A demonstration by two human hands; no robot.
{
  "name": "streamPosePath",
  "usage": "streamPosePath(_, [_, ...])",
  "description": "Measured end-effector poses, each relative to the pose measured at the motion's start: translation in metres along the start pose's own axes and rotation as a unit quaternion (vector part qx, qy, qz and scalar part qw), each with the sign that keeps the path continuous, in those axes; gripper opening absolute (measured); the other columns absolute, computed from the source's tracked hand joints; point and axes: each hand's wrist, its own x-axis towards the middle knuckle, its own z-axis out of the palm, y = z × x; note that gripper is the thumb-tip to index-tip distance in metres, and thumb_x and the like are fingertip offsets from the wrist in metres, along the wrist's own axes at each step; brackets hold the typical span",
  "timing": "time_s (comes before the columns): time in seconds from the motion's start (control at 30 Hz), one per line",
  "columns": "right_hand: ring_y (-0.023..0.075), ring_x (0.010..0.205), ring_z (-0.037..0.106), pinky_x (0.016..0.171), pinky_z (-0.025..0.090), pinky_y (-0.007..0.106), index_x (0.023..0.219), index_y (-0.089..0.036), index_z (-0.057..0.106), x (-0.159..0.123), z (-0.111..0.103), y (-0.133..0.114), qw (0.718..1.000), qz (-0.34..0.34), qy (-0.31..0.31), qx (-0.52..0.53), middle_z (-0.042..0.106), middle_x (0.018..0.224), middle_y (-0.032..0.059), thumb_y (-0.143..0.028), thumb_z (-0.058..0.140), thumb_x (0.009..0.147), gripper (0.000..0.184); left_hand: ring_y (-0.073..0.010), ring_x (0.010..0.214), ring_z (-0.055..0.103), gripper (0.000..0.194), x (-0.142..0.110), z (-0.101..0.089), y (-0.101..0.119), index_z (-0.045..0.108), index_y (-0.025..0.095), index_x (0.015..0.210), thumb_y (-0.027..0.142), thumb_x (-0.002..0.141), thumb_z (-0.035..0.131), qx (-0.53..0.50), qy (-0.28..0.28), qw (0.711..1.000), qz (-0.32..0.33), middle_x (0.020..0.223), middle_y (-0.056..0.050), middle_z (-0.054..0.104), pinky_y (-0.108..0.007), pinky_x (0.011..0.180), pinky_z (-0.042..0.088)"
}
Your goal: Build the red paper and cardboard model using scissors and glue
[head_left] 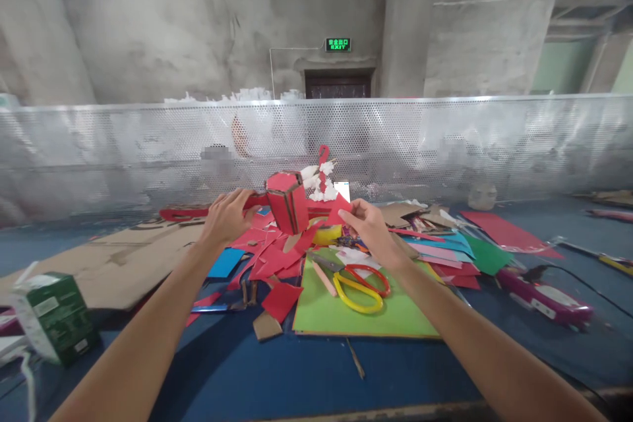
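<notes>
While the head camera is looking forward across a blue table point(247, 376), the left hand point(227, 214) is holding up a red box point(287, 204), its fingers bending around a narrow red part at the box's left side. The box is hovering in the middle of the view, above a heap of red paper scraps point(277, 254), and its edges are showing dark, bare lines. A long red strip point(182, 214) is lying beyond the left hand; whether it is belonging to the box, I cannot tell. The right hand point(368, 227) is pinching a small red paper piece point(339, 210) between thumb and fingers, and that piece is staying apart from the box.

Below the right hand, scissors point(363, 287) with one red and one yellow handle are resting on a light green sheet point(395, 320), just beside a pale pink stick point(324, 277). A red square point(281, 301) is lying left of the sheet, near a brown cardboard scrap point(268, 327). On the left, a large cardboard sheet point(123, 257) is spreading behind a green carton point(57, 316); on the right, a purple tool point(544, 300) is lying near a black cord. Behind the table a perforated metal screen point(148, 145) is standing.
</notes>
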Motion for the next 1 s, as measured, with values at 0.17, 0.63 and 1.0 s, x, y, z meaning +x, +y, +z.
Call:
streamPosePath(0.17, [0.0106,0.049,0.043,0.049,0.035,0.027,0.081,-0.021,0.056,0.006,-0.005,0.012,1.0,0.005,-0.001,-0.003,0.053,0.06,-0.0052,-0.05,0.078,0.076,0.036,-0.0335,0.111,0.068,0.034,-0.01,0.007,-0.03,0.062,0.022,0.124,0.038,0.094,0.055,0.029,-0.117,0.983,-0.135,0.126,-0.013,0.072,-0.043,0.092,0.047])
streamPosePath(0.63, [0.0098,0.045,0.044,0.043,0.032,0.025,0.085,-0.022,0.06,0.032,-0.045,0.03,0.997,0.006,0.075,0.017,0.054,0.061,-0.0055,-0.055,0.078,0.075,0.039,-0.0345,0.107,0.069,0.039,-0.026,0.037,-0.046,0.06,0.019,0.126,0.036,0.096,0.044,0.058,-0.147,0.971,-0.182,0.125,-0.018,0.071,-0.047,0.09,0.049])
streamPosePath(1.0, [0.0091,0.044,0.041,0.043,0.033,0.025,0.084,-0.02,0.062,0.028,-0.043,0.026,0.999,0.032,0.028,-0.013,0.055,0.06,-0.0051,-0.053,0.078,0.074,0.038,-0.0358,0.113,0.065,0.035,-0.026,0.029,-0.047,0.063,0.019,0.122,0.029,0.094,0.045,0.135,-0.17,0.971,-0.097,0.118,-0.017,0.071,-0.049,0.095,0.045])
